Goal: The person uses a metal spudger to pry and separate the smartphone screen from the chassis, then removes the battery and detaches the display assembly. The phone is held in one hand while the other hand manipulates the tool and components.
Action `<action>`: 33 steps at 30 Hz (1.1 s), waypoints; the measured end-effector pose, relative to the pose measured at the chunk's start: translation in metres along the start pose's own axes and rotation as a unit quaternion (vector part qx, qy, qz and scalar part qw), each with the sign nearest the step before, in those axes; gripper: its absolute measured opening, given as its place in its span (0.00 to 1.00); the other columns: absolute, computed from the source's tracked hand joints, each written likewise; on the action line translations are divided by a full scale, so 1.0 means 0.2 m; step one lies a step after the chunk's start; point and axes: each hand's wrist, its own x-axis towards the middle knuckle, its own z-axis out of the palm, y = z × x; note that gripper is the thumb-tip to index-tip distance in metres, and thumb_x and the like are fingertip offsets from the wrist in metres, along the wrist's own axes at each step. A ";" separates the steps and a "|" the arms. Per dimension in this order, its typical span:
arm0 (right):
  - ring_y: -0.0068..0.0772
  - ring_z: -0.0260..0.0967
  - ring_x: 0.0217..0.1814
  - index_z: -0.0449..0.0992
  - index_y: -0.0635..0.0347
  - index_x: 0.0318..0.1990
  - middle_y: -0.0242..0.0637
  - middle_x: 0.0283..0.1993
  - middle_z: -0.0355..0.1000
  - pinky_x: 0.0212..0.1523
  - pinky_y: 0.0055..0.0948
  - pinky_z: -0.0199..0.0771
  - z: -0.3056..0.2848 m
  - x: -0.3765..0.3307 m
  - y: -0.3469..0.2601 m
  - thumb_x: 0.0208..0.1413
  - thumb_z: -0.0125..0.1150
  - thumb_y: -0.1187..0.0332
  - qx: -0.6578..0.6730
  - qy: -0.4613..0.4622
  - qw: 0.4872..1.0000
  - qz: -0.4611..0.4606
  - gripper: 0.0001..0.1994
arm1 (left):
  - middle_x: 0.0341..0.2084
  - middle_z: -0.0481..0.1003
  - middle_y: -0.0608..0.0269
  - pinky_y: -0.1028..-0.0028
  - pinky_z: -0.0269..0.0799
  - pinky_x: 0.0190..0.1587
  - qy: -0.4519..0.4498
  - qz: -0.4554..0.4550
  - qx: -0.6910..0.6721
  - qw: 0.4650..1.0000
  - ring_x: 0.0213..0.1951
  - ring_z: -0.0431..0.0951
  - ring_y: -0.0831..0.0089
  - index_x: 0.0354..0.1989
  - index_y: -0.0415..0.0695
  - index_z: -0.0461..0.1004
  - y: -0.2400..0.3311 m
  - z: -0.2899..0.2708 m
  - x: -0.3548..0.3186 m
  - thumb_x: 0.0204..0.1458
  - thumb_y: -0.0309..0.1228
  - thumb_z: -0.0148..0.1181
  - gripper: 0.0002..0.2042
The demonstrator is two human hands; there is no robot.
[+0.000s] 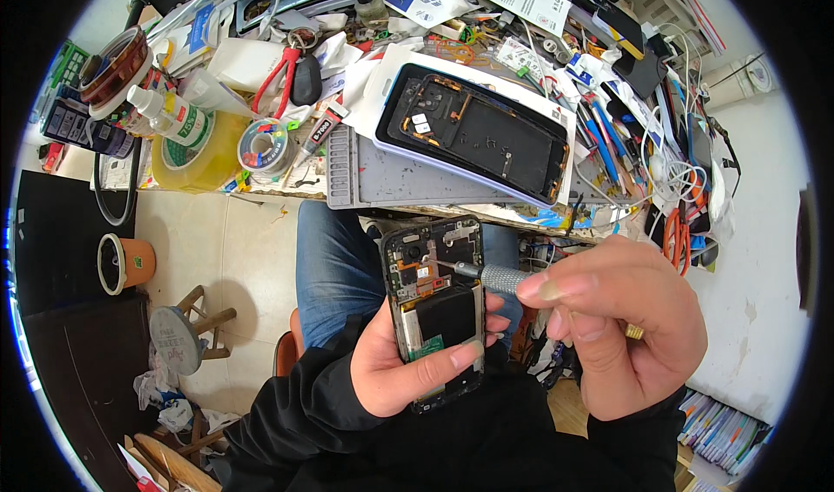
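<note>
My left hand (408, 370) is wrapped round an opened smartphone (447, 314) above my lap, its thumb lying across the lower part. The phone's inside faces up, showing a black battery, orange flex cable and a circuit board at the top end. Between thumb and fingers, my right hand (617, 318) grips a small screwdriver (501, 277) with a knurled metal handle. The thin tip points left onto the upper part of the phone; whether it sits in a screw is too small to tell. On the bench beyond lies a purple-edged tray-like phone shell (486, 136) with black insides.
A grey work mat (373, 179) lies at the bench's front edge. Nearby are a glue tube (320, 133), a solder wire spool (265, 147), a spray bottle (178, 118) and red-handled pliers (280, 79). Pens and cables (678, 179) crowd the right side. A stool (178, 340) stands at left.
</note>
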 end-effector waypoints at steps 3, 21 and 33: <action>0.24 0.71 0.28 0.79 0.65 0.50 0.45 0.44 0.84 0.35 0.24 0.72 0.01 0.01 0.01 0.65 0.59 0.77 -0.034 -0.002 0.999 -0.016 0.09 | 0.65 0.70 0.46 0.59 0.72 0.68 0.000 0.001 0.000 1.000 0.66 0.74 0.59 0.72 0.39 0.58 -0.01 0.00 0.00 0.64 0.15 0.57 0.28; 0.36 0.75 0.33 0.73 0.62 0.68 0.42 0.53 0.82 0.40 0.31 0.76 -0.19 0.16 0.17 0.47 0.72 0.78 -0.170 -0.017 0.984 -0.045 0.35 | 0.60 0.74 0.46 0.57 0.76 0.63 0.070 -0.109 -0.016 0.991 0.59 0.78 0.57 0.70 0.38 0.60 0.11 0.08 0.23 0.68 0.23 0.51 0.22; 0.36 0.73 0.27 0.76 0.59 0.66 0.39 0.42 0.83 0.31 0.31 0.73 -0.41 0.26 0.43 0.54 0.74 0.74 -0.162 0.056 0.983 -0.073 0.30 | 0.56 0.75 0.37 0.50 0.78 0.60 0.090 -0.160 0.037 0.982 0.57 0.80 0.45 0.69 0.30 0.60 0.26 0.16 0.61 0.67 0.28 0.45 0.23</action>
